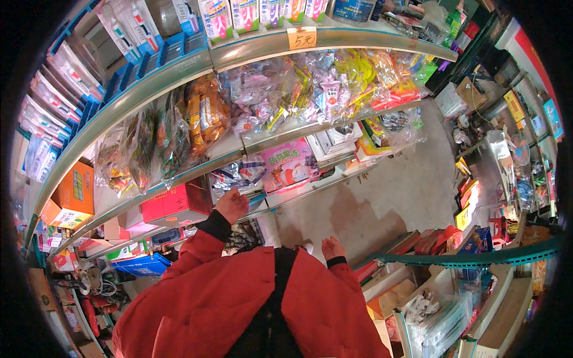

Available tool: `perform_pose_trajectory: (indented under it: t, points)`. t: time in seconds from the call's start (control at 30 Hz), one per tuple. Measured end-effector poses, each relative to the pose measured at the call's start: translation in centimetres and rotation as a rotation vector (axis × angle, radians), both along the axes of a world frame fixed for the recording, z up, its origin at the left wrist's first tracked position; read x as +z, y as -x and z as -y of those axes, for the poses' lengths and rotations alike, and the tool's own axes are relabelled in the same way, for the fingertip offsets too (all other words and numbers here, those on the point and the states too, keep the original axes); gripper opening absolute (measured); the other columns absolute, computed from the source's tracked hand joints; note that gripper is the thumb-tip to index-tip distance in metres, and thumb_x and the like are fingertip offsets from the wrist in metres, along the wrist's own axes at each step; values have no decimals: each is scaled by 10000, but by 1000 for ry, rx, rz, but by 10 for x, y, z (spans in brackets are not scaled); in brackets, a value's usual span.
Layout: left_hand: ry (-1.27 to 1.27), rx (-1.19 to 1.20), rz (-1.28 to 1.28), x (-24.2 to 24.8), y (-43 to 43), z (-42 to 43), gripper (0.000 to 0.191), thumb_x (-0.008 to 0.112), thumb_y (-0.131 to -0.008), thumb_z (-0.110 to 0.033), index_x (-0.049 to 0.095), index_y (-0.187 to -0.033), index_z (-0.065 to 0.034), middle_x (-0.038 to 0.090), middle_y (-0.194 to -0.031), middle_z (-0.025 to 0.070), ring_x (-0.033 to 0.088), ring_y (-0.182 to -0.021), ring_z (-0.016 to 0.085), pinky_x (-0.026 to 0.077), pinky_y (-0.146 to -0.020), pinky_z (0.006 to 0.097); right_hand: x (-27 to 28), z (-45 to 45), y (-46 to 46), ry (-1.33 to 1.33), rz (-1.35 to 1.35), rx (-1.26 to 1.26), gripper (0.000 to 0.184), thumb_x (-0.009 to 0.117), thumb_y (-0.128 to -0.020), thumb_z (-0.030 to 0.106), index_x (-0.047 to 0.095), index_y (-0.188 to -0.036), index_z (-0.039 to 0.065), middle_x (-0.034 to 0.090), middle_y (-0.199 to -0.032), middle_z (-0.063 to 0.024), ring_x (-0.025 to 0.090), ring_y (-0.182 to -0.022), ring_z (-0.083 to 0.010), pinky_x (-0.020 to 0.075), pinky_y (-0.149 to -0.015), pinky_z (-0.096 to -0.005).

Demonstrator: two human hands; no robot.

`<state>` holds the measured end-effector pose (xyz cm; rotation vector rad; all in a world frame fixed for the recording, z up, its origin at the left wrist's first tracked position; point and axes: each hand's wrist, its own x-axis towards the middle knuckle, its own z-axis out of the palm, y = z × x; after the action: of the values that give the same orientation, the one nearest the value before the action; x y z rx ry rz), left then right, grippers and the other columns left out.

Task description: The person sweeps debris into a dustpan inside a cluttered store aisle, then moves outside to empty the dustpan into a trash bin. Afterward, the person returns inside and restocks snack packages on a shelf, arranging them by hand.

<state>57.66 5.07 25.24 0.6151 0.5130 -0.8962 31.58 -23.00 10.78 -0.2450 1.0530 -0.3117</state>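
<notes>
My left hand (232,206) is near the front of a low shelf, its fingers loosely bent and nothing seen in them. Just past it lie dark-blue and clear plastic packets (239,175). Left of the hand stands a red carton (177,203), and right of the packets is a pink printed box (291,164). Low at my right side hangs my right hand (332,247), fingers slightly curled, with no object visible in it. Above the low shelf, a middle shelf bears bagged goods, among them orange packets (208,116) and pink-and-white packets (331,91).
Toothbrush packs (134,27) and upright boxes (246,15) line the top shelf, whose metal edge (331,38) juts outward. Concrete floor (403,188) with a damp-looking patch runs along the shelves. A green perforated shelf edge (470,258) and more shelving stand on my right.
</notes>
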Motion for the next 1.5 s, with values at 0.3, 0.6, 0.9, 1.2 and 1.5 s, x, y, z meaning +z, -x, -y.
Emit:
perform_pose_trajectory:
  t: [0.3,0.6,0.9,1.2,1.5]
  points:
    - [15,-38,4,4,0,-7,212,550,-790,-260,522,-713,-64,552,-757,92,543,-738,251,458,-643,367,-39,-23,30,-40,163,-138,54,496,-757,74,499,-799,40,526,-700,-86,524,-690,-247,456,-659,-353]
    - [36,-43,17,-3,6,-16,208,564,-764,-267,521,-738,-65,564,-712,75,540,-709,261,449,-625,363,-27,-39,49,-45,108,3,84,563,-714,109,497,-667,87,516,-657,-59,496,-660,-222,436,-667,-319]
    - [1,-22,-4,-8,10,-30,202,521,-804,-254,498,-734,-66,557,-705,73,533,-682,241,447,-628,363,-11,-57,42,-41,-69,-58,54,561,-737,81,524,-776,75,534,-702,-61,522,-695,-225,458,-666,-364]
    - [8,7,-62,-10,6,-49,193,528,-800,-242,524,-731,-62,573,-721,85,545,-681,249,447,-624,367,-19,-56,28,-68,-94,-7,97,533,-768,105,510,-851,60,532,-732,-96,522,-699,-267,478,-637,-359]
    - [59,17,-1,-15,7,-57,192,557,-770,-246,497,-767,-64,539,-731,70,531,-738,248,445,-630,339,5,-60,19,-29,-35,41,144,533,-746,67,503,-887,66,554,-761,-118,541,-695,-274,480,-618,-368]
